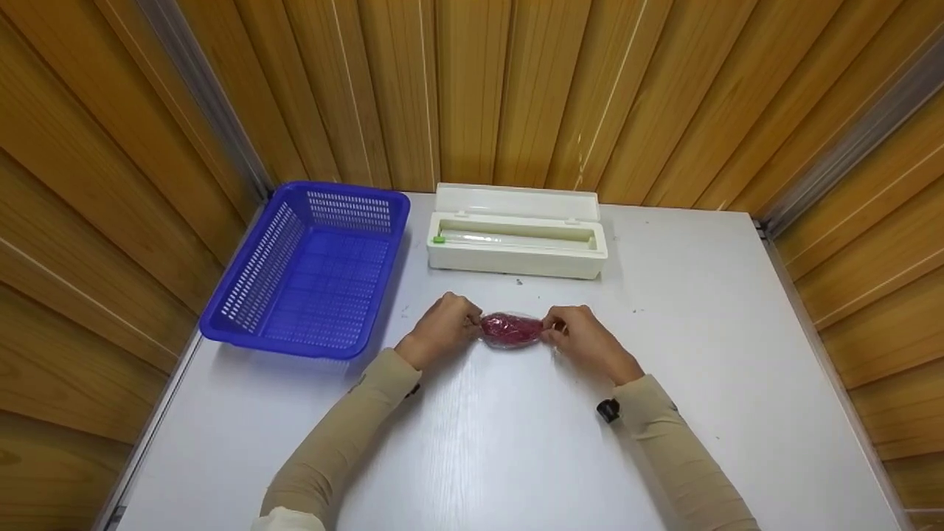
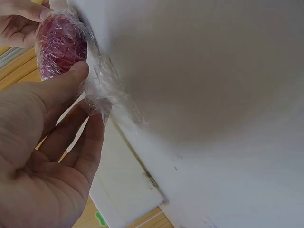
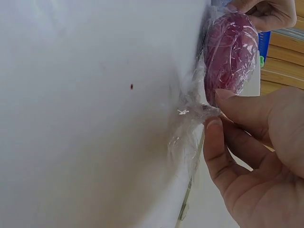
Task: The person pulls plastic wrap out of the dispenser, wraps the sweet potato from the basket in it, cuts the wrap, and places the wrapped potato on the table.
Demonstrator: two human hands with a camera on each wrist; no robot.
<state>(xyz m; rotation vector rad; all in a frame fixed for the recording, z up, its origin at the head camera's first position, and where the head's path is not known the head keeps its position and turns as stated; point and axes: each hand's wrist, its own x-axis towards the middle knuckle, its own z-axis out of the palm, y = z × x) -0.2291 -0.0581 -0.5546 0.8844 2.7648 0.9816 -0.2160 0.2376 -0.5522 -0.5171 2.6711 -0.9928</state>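
A dark red, oval piece of produce (image 1: 511,330), its exact kind unclear, is wrapped in clear cling film (image 3: 187,111) between the two hands. My left hand (image 1: 445,329) pinches the gathered film at the left end, its thumb lying against the wrapped piece in the left wrist view. At the other end, thumb and forefinger of my right hand (image 1: 586,341) pinch a twist of the film. Loose crumpled film (image 2: 107,90) trails from both ends beside the table surface.
Behind the hands stands a white cling film dispenser box (image 1: 516,259), lid raised, with a roll and a green slider (image 1: 439,240) inside. A blue plastic basket (image 1: 361,349) with slotted walls is on the left. Wood-patterned walls (image 1: 509,88) enclose the white table (image 1: 737,354).
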